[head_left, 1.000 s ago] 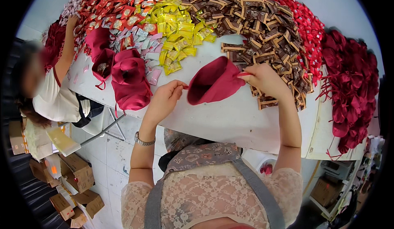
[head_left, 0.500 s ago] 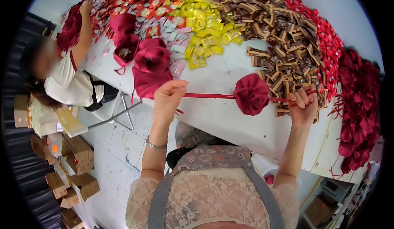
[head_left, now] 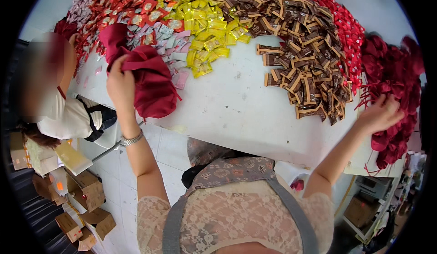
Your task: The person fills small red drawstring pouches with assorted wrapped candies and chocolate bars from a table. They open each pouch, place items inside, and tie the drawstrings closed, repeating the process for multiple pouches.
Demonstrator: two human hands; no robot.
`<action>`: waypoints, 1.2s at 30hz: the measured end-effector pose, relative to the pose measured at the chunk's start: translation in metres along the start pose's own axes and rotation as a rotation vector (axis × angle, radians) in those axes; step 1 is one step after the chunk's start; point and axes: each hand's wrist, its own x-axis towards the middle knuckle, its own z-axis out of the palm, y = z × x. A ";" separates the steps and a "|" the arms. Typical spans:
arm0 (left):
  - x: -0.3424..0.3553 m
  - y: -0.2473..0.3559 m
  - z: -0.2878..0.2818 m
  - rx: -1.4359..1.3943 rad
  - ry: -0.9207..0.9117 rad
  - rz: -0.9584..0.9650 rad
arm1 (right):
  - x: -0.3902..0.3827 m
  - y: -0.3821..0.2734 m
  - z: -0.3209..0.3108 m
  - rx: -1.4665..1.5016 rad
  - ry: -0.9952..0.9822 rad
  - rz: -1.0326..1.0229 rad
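Note:
My left hand [head_left: 121, 83] reaches to a dark red drawstring pouch [head_left: 154, 88] at the table's front left. Its fingers are curled on the pouch's upper left edge. Another dark red pouch [head_left: 114, 41] stands just behind it, its lower part partly hidden by my hand and the nearer pouch. Far to the right, my right hand [head_left: 384, 114] hovers at the left side of a heap of dark red pouches [head_left: 393, 81] with thin cords hanging out. Its fingers are bent and apart, with nothing seen in them.
Small packets in red [head_left: 132, 10], yellow [head_left: 205, 31] and brown [head_left: 314, 53] spread across the white table [head_left: 227, 104]. More red packets [head_left: 350, 44] line its right side. A co-worker [head_left: 63, 113] sits at the left edge. Cardboard boxes [head_left: 86, 190] stand on the floor at left.
My hands have let go of the gathered pouch's cords, and that pouch is gone from mid-table. My left hand moved left onto an ungathered pouch; my right moved right to the heap.

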 end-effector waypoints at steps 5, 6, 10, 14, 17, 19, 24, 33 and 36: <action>-0.007 0.080 -0.011 -1.177 -0.157 -0.200 | -0.148 0.029 0.100 -0.242 -1.108 -0.432; -0.014 0.092 -0.012 -1.273 -0.207 -0.231 | -0.163 0.052 0.115 -0.487 -1.206 -0.624; -0.072 0.087 0.024 -1.384 -0.426 -0.302 | -0.164 0.042 0.147 -0.544 -1.527 -0.718; -0.113 0.088 0.060 -1.451 -0.538 -0.555 | -0.179 0.014 0.175 -0.223 -1.556 -0.211; -0.119 0.092 0.078 -1.360 -0.542 -0.465 | -0.208 0.024 0.198 -0.622 -1.499 -0.243; -0.119 0.087 0.085 -1.298 -0.529 -0.431 | -0.215 0.036 0.198 -0.500 -1.516 -0.191; -0.121 0.071 0.086 -1.262 -0.546 -0.487 | -0.181 0.011 0.184 -0.233 -1.608 0.121; -0.116 0.079 0.085 -1.220 -0.632 -0.485 | -0.109 0.134 0.448 -0.691 -1.257 -0.253; -0.117 0.076 0.082 -1.139 -0.653 -0.531 | -0.138 0.164 0.465 -0.911 -1.286 -0.250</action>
